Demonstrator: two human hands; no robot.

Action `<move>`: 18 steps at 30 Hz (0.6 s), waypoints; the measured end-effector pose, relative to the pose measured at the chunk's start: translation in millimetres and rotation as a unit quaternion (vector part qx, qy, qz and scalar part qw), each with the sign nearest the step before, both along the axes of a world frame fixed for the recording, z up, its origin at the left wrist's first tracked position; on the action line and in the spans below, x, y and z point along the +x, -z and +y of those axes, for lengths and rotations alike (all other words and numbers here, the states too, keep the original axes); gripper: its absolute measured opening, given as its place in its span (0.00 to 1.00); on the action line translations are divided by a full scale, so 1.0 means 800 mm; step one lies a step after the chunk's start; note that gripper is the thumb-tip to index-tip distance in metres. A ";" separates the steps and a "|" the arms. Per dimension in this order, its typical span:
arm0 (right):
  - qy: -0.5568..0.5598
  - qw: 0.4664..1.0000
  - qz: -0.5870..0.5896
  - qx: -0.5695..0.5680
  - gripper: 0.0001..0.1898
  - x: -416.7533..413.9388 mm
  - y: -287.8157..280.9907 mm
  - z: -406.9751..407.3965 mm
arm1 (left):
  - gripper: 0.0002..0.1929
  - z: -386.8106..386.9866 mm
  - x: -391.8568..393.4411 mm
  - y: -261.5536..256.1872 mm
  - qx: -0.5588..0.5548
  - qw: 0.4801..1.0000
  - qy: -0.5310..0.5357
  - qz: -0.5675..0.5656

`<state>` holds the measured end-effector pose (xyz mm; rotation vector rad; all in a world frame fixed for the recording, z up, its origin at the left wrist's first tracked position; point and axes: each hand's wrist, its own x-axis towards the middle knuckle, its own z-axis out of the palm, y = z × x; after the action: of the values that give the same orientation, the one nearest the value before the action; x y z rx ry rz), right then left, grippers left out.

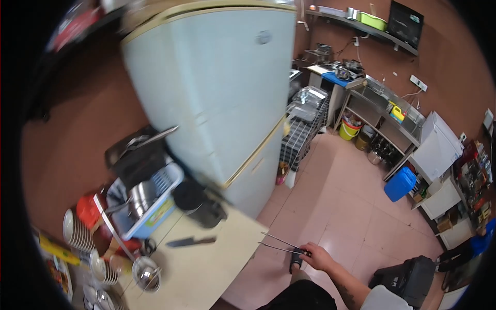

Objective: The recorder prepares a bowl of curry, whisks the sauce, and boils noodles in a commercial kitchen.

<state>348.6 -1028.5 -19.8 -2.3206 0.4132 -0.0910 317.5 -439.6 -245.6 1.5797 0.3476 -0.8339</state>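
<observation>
My right hand (316, 256) is shut on a pair of metal tongs (281, 247), whose two arms point left toward the corner of a pale table (217, 263). Below the hand, a dark sandal on my foot shows on the tiled floor. My left hand is out of view. On the table lie a knife (190, 241) with a dark blade and brown handle, a black cylindrical container (197, 203), and a blue plastic basket (153, 219) holding a steel pot (141, 197). Stacked white bowls (77, 232) and a ladle-like strainer (146, 273) are at the left.
A tall pale refrigerator (221, 89) stands behind the table. Beyond it are a wire rack (304, 135), a steel sink unit (387, 104), a yellow-green bucket (348, 131) and a blue jerrycan (400, 184). At the lower right are a black bin (407, 277) and a person in blue (480, 240).
</observation>
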 end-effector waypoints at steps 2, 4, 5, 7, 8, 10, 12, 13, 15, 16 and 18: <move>0.085 0.996 0.008 0.040 0.18 -0.015 0.017 -0.085 | 0.11 -0.110 0.075 0.000 0.004 0.997 0.076 -0.032; 0.138 0.989 0.016 0.052 0.19 -0.030 0.048 -0.182 | 0.11 -0.232 0.139 -0.009 0.008 0.987 0.150 -0.056; 0.141 0.988 0.015 0.056 0.19 -0.028 0.045 -0.227 | 0.11 -0.281 0.165 -0.022 0.015 0.981 0.183 -0.065; 0.193 0.979 0.035 0.055 0.19 -0.022 0.031 -0.310 | 0.12 -0.379 0.209 -0.046 0.026 0.967 0.243 -0.078; 0.191 0.979 0.038 0.056 0.19 -0.015 0.025 -0.353 | 0.12 -0.432 0.229 -0.056 0.028 0.959 0.271 -0.082; 0.231 0.970 0.036 0.068 0.17 0.003 0.014 -0.437 | 0.13 -0.534 0.263 -0.076 0.032 0.943 0.320 -0.090; 0.230 0.972 0.036 0.044 0.17 0.021 0.003 -0.523 | 0.13 -0.626 0.292 -0.095 0.035 0.927 0.361 -0.095; 0.249 0.968 0.037 0.026 0.17 0.032 -0.001 -0.564 | 0.13 -0.668 0.311 -0.108 0.039 0.918 0.382 -0.099; 0.287 0.957 0.033 0.004 0.16 0.064 0.000 -0.642 | 0.14 -0.758 0.366 -0.121 0.040 0.895 0.429 -0.110; 0.283 0.958 0.036 0.002 0.16 0.084 -0.001 -0.677 | 0.14 -0.806 0.392 -0.126 0.039 0.898 0.426 -0.107; 0.289 0.956 0.036 -0.016 0.16 0.144 -0.002 -0.747 | 0.13 -0.896 0.430 -0.130 0.112 0.890 0.394 -0.198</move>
<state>463.6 -1625.7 -17.9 -2.1683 1.1252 -0.2973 661.2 -1156.5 -141.4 2.0905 -0.5605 -1.0624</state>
